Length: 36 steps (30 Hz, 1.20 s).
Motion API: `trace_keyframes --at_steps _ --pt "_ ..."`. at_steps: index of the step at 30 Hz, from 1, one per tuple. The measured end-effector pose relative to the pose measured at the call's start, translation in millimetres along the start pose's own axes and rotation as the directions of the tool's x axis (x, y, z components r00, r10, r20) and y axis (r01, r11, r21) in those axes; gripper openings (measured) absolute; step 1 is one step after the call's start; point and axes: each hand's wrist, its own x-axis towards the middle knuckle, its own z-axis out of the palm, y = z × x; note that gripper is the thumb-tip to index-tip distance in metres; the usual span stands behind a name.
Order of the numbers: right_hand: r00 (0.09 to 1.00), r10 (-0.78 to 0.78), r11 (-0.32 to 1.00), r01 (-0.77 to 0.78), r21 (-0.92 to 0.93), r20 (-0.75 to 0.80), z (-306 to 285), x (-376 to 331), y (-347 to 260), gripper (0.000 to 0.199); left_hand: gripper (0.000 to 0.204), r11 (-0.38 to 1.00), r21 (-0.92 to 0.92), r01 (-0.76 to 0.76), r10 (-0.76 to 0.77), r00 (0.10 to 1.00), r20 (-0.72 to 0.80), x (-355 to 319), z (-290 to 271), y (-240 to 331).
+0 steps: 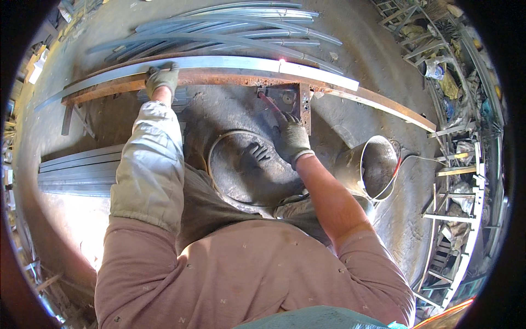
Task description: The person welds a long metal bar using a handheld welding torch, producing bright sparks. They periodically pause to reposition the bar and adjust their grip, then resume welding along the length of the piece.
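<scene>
My left hand [163, 78], in a grey-green work glove, is closed over a long pale steel bar [219, 62]. The bar lies along a rusty brown beam [219, 77] that crosses in front of me. A small bright pinkish spot shows on the bar right of centre. My right hand [292, 135], also gloved, is wrapped round a red-handled tool [268, 101] just below the beam. The tool's dark end is beside a rusty upright piece [305, 107] under the beam; its exact kind is unclear.
Loose steel profiles [230, 33] lie on the floor beyond the beam. Stacked bars [82, 170] lie at left. A round, dark rimmed object [246, 164] is before my legs. Right of it stands a hollow cylinder [350, 167] with a cable. Metal frames [466, 219] line the right.
</scene>
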Motion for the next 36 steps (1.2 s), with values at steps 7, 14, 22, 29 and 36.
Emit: trace_keyframes --at_steps 7,14,22,29,36 --pt "0.918 0.171 0.981 -0.123 0.152 -0.357 -49.9 61.9 145.6 0.05 0.095 0.838 -0.538 0.097 0.021 0.978 0.21 64.2 11.8 -83.3" --pt "0.602 0.753 0.134 -0.535 0.834 0.265 -117.2 116.0 292.9 0.051 0.098 0.887 -0.459 0.053 0.046 0.978 0.201 84.2 40.7 -94.1" --pt "0.794 0.551 0.142 -0.393 0.908 0.257 -143.4 84.9 341.3 0.033 0.059 0.589 -0.729 0.348 -0.069 0.921 0.384 41.4 42.5 -47.2" --pt "0.879 0.47 0.254 -0.221 0.942 0.08 -184.2 26.6 285.0 0.046 0.043 -0.228 -0.855 0.466 -0.002 0.878 0.479 -8.0 -35.6 -16.4" --pt "0.872 0.486 0.247 -0.076 0.966 -0.056 -188.1 -25.4 222.1 0.039 0.044 -0.485 -0.78 0.397 -0.015 0.887 0.461 -15.4 -65.0 -17.7"
